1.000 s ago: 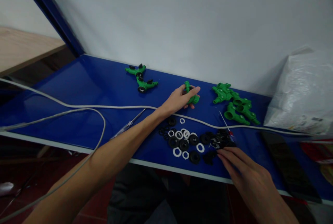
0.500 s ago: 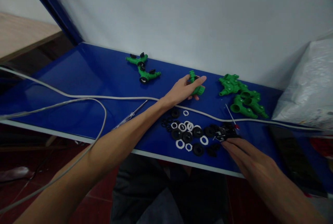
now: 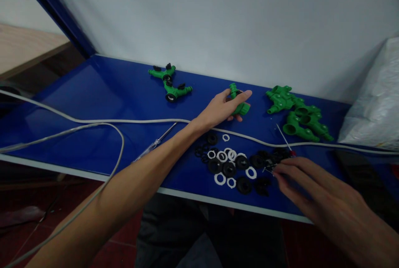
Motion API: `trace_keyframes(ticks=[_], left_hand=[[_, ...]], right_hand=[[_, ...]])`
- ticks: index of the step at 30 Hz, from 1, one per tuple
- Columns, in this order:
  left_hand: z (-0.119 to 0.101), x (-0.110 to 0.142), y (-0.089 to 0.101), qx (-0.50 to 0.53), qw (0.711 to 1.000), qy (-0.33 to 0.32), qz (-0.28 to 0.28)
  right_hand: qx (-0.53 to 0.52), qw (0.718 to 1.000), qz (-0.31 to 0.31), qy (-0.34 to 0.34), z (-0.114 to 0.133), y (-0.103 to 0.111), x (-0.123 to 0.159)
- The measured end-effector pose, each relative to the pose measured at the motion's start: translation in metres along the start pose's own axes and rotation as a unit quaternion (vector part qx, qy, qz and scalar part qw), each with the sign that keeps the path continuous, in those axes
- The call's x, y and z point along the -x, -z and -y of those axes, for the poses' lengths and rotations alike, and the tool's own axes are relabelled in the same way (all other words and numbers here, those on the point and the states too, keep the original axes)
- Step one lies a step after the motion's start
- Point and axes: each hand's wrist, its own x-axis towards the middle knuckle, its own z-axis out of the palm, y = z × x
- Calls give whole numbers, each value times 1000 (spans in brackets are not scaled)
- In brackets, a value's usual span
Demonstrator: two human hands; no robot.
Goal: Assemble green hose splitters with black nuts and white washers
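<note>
My left hand (image 3: 218, 110) is closed round a green plastic hose splitter (image 3: 242, 109), above the middle of the blue table. Part of the splitter is hidden by the fingers. My right hand (image 3: 314, 180) reaches into a heap of small black parts (image 3: 269, 159) at the right, thumb and fingers close together at its edge. Whatever lies between those fingertips is too small and dark to name. Beside the heap lie white rings (image 3: 251, 173) and black ring nuts (image 3: 244, 185). A thin screwdriver (image 3: 283, 137) with a red end rests just beyond the right hand.
Two green splitters with black levers (image 3: 177, 91) lie at the back left. Several green splitter bodies (image 3: 307, 124) are piled at the back right, near a plastic-wrapped bundle (image 3: 374, 110). A pale cable (image 3: 140, 121) crosses the table; a clear-handled screwdriver (image 3: 152, 145) lies by my left forearm.
My right hand has shifted slightly at the black heap, and its fingers show more plainly. The left hand still holds the green splitter. The whole view has shifted a little.
</note>
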Motion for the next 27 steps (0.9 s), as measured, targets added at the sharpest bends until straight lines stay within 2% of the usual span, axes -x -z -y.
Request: trace_keyframes(ticks=[5, 7, 9, 11, 13, 15, 19, 27], left_hand=[[-6, 3, -3, 27, 1000, 12, 8], [-7, 3, -4, 47, 999, 16, 14], [-5, 3, -4, 62, 998, 15, 25], [-2, 2, -3, 63, 997, 10, 34], [1, 1, -2, 56, 997, 2, 46], [2, 1, -1, 48, 997, -5, 58], [2, 2, -1, 36, 997, -13, 69], [4, 3, 0, -13, 998, -13, 62]], right_hand=[[-54, 998, -6, 10, 20, 10, -49], [-163, 985, -12, -46, 22, 7, -75], [-303, 947, -22, -104, 19, -1, -100], [-407, 903, -36, -134, 15, -10, -120], [-473, 867, -48, -147, 12, -17, -135], [-503, 849, -47, -152, 11, -21, -144], [-497, 853, -26, -159, 10, -23, -150], [-429, 891, -27, -144, 6, -24, -150]])
